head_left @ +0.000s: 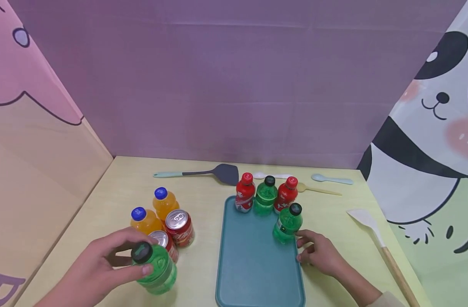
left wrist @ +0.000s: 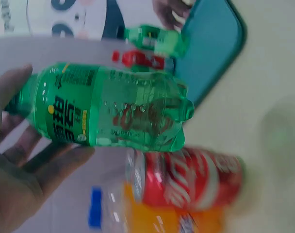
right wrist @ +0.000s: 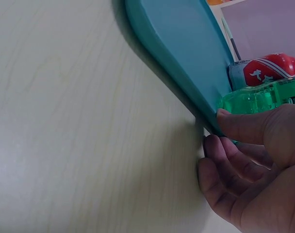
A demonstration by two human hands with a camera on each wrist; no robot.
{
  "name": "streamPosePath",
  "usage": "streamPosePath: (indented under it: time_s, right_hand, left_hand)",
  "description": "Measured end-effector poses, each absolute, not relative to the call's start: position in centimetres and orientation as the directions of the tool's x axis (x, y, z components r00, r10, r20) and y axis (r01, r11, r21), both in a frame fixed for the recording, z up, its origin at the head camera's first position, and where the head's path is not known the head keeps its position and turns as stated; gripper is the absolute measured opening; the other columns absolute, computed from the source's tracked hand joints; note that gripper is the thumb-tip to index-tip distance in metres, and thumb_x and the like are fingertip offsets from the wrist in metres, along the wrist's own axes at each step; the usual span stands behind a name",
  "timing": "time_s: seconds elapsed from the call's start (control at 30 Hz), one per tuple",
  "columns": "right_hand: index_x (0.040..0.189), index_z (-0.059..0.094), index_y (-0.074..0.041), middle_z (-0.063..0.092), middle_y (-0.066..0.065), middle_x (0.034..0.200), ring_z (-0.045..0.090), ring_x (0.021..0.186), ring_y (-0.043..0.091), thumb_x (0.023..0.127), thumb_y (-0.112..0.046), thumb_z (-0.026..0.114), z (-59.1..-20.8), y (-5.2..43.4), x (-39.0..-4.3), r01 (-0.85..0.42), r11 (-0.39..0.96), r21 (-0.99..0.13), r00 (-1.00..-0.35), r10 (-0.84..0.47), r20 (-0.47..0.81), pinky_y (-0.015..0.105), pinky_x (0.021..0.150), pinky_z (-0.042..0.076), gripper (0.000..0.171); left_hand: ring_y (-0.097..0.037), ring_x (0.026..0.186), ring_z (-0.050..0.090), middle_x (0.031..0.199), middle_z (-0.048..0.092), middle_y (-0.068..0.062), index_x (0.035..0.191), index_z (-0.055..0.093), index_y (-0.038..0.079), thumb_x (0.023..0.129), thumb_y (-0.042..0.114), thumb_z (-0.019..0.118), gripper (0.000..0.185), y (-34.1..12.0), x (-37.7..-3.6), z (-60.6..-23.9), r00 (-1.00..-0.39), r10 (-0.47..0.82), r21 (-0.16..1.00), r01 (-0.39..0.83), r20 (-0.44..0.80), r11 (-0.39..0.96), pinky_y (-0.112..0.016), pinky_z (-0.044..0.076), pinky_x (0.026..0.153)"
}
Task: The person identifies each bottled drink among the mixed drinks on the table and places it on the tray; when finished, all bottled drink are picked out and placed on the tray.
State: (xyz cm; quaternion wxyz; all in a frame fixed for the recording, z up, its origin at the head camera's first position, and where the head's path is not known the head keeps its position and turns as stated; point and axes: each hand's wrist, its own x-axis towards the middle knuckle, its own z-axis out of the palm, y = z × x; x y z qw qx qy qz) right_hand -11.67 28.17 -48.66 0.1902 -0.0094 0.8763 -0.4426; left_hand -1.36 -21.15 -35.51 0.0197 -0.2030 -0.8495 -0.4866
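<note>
My left hand (head_left: 99, 264) grips a green soda bottle (head_left: 158, 273) near its black cap. In the left wrist view the bottle (left wrist: 113, 107) hangs clear of the table, its label facing the camera. My right hand (head_left: 320, 251) pinches the right rim of the teal tray (head_left: 257, 264), thumb on top and fingers curled at the outer side. Close to those fingers, another green bottle (head_left: 288, 224) stands on the tray. Along the tray's far end are two red bottles (head_left: 244, 194) with a green bottle (head_left: 266, 196) between them.
Two orange soda bottles (head_left: 165, 202) and two red cans (head_left: 180, 228) stand left of the tray. Behind it lie a dark spatula (head_left: 226, 174), a pale blue spoon (head_left: 331, 179) and a yellow spoon (head_left: 320, 190). A white, wooden-handled spatula (head_left: 395, 266) lies along the right side.
</note>
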Motion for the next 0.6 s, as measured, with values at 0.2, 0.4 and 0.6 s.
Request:
streamPosePath:
  time_s: [0.2, 0.4, 0.6]
  right_hand:
    - [0.137, 0.058, 0.002, 0.067, 0.008, 0.104, 0.066, 0.083, 0.020, 0.079, 0.004, 0.081, -48.7, 28.2, -11.6, 0.149, 0.594, -0.791, -0.926, -0.197, -0.322, 0.034, 0.064, 0.058, 0.063]
    - [0.137, 0.058, 0.002, 0.067, 0.007, 0.103, 0.066, 0.082, 0.020, 0.079, 0.004, 0.081, -48.8, 28.2, -11.6, 0.143, 0.600, -0.787, -0.928, -0.194, -0.317, 0.035, 0.064, 0.058, 0.063]
    - [0.138, 0.058, 0.000, 0.067, 0.006, 0.104, 0.065, 0.082, 0.019, 0.080, 0.002, 0.081, -48.8, 28.3, -11.7, 0.143, 0.607, -0.782, -0.928, -0.192, -0.319, 0.035, 0.064, 0.057, 0.062]
  left_hand:
    - [-0.017, 0.093, 0.069, 0.108, 0.069, -0.003, 0.117, 0.068, 0.014, 0.087, 0.009, 0.082, 0.033, -17.0, -4.0, -33.7, -0.903, 0.368, 0.888, 0.342, 0.221, 0.306, -0.035, 0.064, 0.074]
    - [-0.023, 0.103, 0.071, 0.108, 0.071, -0.003, 0.112, 0.069, 0.021, 0.087, 0.026, 0.085, 0.030, -12.9, -7.4, -33.0, -0.919, 0.387, 0.909, 0.223, 0.075, 0.352, -0.034, 0.062, 0.080]
    - [-0.029, 0.115, 0.067, 0.111, 0.071, 0.003, 0.114, 0.069, 0.023, 0.087, 0.024, 0.084, 0.030, -8.7, -10.6, -33.5, -0.930, 0.365, 0.910, 0.173, 0.026, 0.377, -0.040, 0.062, 0.085]
